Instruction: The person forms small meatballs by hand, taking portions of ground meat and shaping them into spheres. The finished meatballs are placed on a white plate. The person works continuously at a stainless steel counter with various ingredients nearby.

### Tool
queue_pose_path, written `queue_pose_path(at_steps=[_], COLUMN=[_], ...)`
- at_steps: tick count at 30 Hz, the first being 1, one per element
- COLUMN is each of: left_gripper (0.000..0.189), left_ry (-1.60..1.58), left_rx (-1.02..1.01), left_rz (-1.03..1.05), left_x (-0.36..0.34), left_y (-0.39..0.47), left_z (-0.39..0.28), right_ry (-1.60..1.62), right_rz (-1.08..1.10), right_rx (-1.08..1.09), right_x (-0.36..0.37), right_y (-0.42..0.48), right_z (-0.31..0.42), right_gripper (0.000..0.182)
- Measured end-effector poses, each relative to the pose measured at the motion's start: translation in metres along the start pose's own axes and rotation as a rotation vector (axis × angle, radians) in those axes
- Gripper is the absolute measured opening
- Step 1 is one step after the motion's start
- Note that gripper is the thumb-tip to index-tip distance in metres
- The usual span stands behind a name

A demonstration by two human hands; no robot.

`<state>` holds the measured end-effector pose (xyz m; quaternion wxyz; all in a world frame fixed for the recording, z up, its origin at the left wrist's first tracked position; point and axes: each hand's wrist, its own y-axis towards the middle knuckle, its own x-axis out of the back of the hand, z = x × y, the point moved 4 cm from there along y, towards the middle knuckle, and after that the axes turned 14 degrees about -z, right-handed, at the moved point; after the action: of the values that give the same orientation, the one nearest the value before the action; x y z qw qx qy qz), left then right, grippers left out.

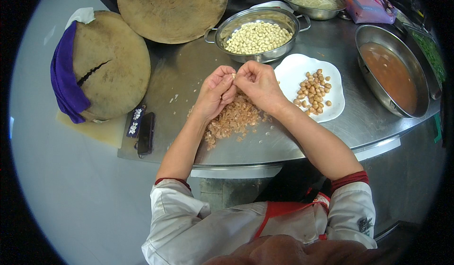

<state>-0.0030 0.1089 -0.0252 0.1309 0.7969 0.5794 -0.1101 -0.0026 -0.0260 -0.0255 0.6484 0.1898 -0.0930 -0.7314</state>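
My left hand [220, 91] and my right hand [260, 86] meet fingertip to fingertip, with a small pale peanut [233, 76] pinched between them. Below them, on the steel table, lies a heap of brown peanut skins [232, 118]. Just beyond my hands stands a two-handled steel pan [255, 56] holding pale peeled peanuts [258, 38]. To the right of my right hand, a white scalloped plate [333, 87] bears brown unpeeled peanuts [314, 93].
Two round wooden chopping blocks [120, 52] [173, 9] stand at the left; a purple cloth [65, 73] wraps the cracked one. A phone [145, 133] lies near the edge. At right are a steel basin of reddish liquid [388, 73], a bowl of pale shreds [314, 1] and a plastic package [365, 2].
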Motion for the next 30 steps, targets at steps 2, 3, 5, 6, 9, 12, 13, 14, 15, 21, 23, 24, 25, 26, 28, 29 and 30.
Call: queue_pose_path(at_steps=[2, 3, 5, 6, 9, 12, 13, 14, 15, 21, 23, 24, 25, 26, 28, 29, 30], left_gripper=[0.011, 0.011, 0.011, 0.012, 0.012, 0.013, 0.014, 0.015, 0.015, 0.015, 0.015, 0.015, 0.016, 0.016, 0.017, 0.017, 0.017], left_ry=[-0.010, -0.015, -0.014, -0.013, -0.013, -0.050, -0.065, -0.081, -0.096, -0.099, -0.098, -0.098, -0.109, -0.121, -0.141, -0.150, -0.160], left_rx=[0.015, 0.022, 0.018, 0.016, 0.009, 0.007, 0.013, 0.019, 0.025, -0.014, -0.009, -0.006, -0.005, -0.003, 0.000, 0.004, 0.009], left_rz=[-0.008, -0.013, -0.002, 0.004, 0.000, 0.004, 0.005, 0.005, 0.006, -0.033, -0.024, -0.019, -0.039, -0.058, -0.070, -0.063, -0.055], left_x=[-0.0020, -0.0026, -0.0013, -0.0007, -0.0002, 0.0001, -0.0005, -0.0015, -0.0023, -0.0005, 0.0005, 0.0001, -0.0005, -0.0024, -0.0018, 0.0005, 0.0015], left_y=[-0.0005, -0.0007, 0.0000, 0.0003, 0.0002, 0.0002, 0.0002, 0.0001, 0.0002, 0.0014, 0.0020, 0.0023, 0.0024, 0.0020, 0.0017, 0.0022, 0.0026], left_z=[0.0000, -0.0001, 0.0002, 0.0004, 0.0006, 0.0005, 0.0006, 0.0004, 0.0005, 0.0010, 0.0024, 0.0029, 0.0028, 0.0022, 0.0015, 0.0023, 0.0028], right_ry=[0.011, 0.017, 0.039, 0.050, 0.053, 0.067, 0.076, 0.084, 0.092, 0.066, 0.058, 0.054, 0.067, 0.080, 0.095, 0.097, 0.098], right_rz=[-0.006, -0.008, -0.007, -0.007, -0.014, -0.012, -0.018, -0.025, -0.032, -0.040, -0.043, -0.045, -0.049, -0.054, -0.059, -0.061, -0.063], right_rx=[0.005, 0.009, -0.009, -0.017, -0.008, -0.056, -0.057, -0.058, -0.059, -0.054, -0.051, -0.049, -0.061, -0.073, -0.084, -0.085, -0.086], right_x=[0.0008, 0.0011, 0.0013, 0.0015, 0.0025, 0.0031, 0.0034, 0.0036, 0.0039, 0.0042, 0.0043, 0.0047, 0.0049, 0.0051, 0.0049, 0.0051, 0.0054], right_y=[0.0002, 0.0003, 0.0005, 0.0006, 0.0012, 0.0009, 0.0010, 0.0010, 0.0011, 0.0010, 0.0011, 0.0012, 0.0012, 0.0012, 0.0011, 0.0010, 0.0010], right_z=[-0.0008, -0.0009, -0.0018, -0.0021, -0.0016, 0.0003, 0.0004, 0.0005, 0.0003, 0.0037, 0.0036, 0.0033, 0.0025, 0.0015, 0.0017, 0.0026, 0.0029], right_gripper=[0.012, 0.012, 0.012, 0.012, 0.012, 0.012, 0.012, 0.011, 0.011, 0.010, 0.010, 0.010, 0.010, 0.010, 0.010, 0.010, 0.009])
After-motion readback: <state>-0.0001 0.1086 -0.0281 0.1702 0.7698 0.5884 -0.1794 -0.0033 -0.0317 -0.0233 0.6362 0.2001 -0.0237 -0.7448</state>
